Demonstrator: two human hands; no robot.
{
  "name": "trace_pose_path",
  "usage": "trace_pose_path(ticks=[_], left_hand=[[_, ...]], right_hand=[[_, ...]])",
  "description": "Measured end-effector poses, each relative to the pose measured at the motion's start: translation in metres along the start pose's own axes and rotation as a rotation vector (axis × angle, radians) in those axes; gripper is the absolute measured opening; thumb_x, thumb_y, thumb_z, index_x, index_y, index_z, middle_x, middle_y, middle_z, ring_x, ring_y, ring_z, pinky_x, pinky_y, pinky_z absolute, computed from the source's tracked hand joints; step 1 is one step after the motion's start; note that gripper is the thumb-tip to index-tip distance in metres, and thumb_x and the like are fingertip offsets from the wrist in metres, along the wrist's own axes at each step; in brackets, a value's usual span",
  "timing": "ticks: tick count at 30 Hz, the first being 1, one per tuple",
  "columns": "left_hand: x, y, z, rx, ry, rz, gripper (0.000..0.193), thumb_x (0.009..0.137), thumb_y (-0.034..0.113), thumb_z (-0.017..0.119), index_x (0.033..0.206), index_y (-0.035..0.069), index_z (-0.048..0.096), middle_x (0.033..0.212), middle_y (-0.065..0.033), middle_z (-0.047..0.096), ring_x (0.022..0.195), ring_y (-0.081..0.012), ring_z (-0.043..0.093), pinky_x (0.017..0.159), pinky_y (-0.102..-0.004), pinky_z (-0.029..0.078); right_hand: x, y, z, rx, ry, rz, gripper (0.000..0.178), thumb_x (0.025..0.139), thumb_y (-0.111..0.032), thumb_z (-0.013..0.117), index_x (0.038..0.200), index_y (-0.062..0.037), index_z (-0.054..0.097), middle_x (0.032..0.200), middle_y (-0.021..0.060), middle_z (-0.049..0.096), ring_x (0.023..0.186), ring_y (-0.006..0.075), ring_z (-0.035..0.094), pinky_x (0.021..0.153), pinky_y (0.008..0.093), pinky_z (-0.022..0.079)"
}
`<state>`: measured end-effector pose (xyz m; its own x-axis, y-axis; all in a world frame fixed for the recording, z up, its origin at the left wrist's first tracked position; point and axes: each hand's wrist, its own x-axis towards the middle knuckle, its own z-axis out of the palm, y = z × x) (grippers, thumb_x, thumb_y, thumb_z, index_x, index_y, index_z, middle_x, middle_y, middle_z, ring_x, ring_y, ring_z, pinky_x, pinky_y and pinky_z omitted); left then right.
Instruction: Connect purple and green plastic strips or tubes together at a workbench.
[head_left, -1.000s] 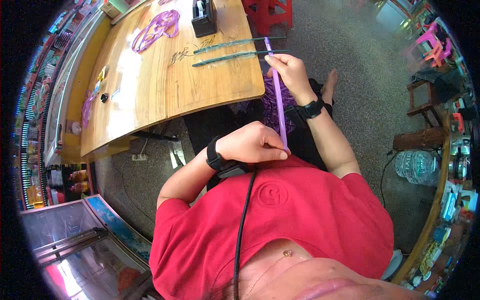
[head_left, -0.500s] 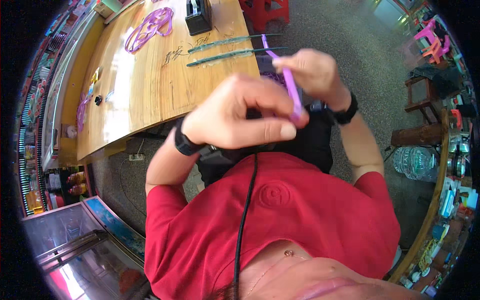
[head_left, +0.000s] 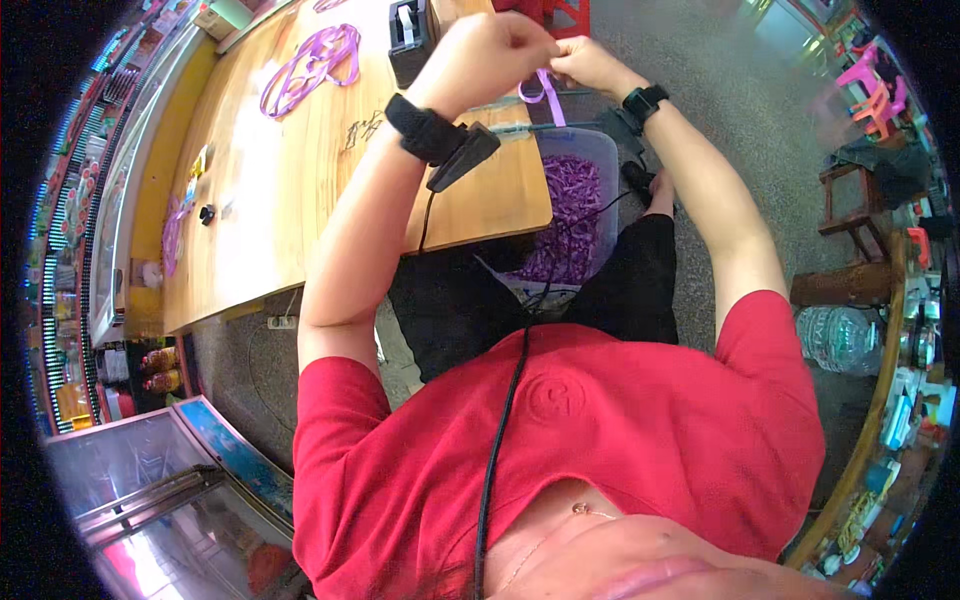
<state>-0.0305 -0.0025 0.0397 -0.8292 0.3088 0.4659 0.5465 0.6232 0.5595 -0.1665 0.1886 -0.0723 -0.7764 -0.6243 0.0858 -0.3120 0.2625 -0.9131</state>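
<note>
Both hands meet out past the table's right edge, at the top of the view. My left hand [head_left: 487, 58] is closed, thumb and fingertips pinched at the top of a purple ribbon [head_left: 556, 105]. Beside it, touching, my right hand [head_left: 596, 66] pinches the same ribbon. A small loop and a loose tail of ribbon hang below the fingertips. A dark green rod [head_left: 520, 127] sticks out over the table edge under my hands; my left wrist hides part of it. Below stands a clear plastic bin [head_left: 608, 170] with a heap of purple ribbon pieces [head_left: 570, 200] in it.
On the wooden table [head_left: 290, 190] lie a coil of purple ribbon [head_left: 315, 68], a black tape dispenser [head_left: 408, 45] and a small black object [head_left: 207, 214]. A red plastic stool [head_left: 570, 18] is beyond the table. A wooden stool [head_left: 850, 205] and a large clear bottle [head_left: 840, 338] stand at right.
Both hands have moved up and away from my body, coming together with the purple ribbon. The stretched ribbon now hangs as a loop with a tail, and the bin has come into view.
</note>
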Motion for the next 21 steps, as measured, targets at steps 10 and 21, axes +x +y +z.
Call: trace_pose_path(ticks=[10,21], left_hand=[[-0.01,-0.043,0.048,0.165,-0.233,0.07,0.027,0.091,0.03,0.063,0.1,0.006,0.072,0.086,-0.0162,0.07,0.078,-0.0343,0.067,0.073,-0.0402,0.054],[-0.002,-0.064,0.063,0.338,-0.367,-0.018,0.036,0.093,0.043,0.053,0.109,0.017,0.071,0.104,-0.012,0.071,0.098,-0.0337,0.066,0.088,-0.0447,0.051]], right_hand=[[-0.066,0.074,0.059,0.304,-0.029,0.234,0.016,0.093,-0.017,0.057,0.089,-0.0044,0.067,0.067,-0.0006,0.053,0.058,0.0109,0.047,0.049,0.0276,0.038],[-0.152,0.072,0.091,0.641,0.093,0.567,0.028,0.094,-0.031,0.064,0.097,-0.0036,0.07,0.064,-0.0035,0.05,0.051,0.0065,0.043,0.048,0.0227,0.034]])
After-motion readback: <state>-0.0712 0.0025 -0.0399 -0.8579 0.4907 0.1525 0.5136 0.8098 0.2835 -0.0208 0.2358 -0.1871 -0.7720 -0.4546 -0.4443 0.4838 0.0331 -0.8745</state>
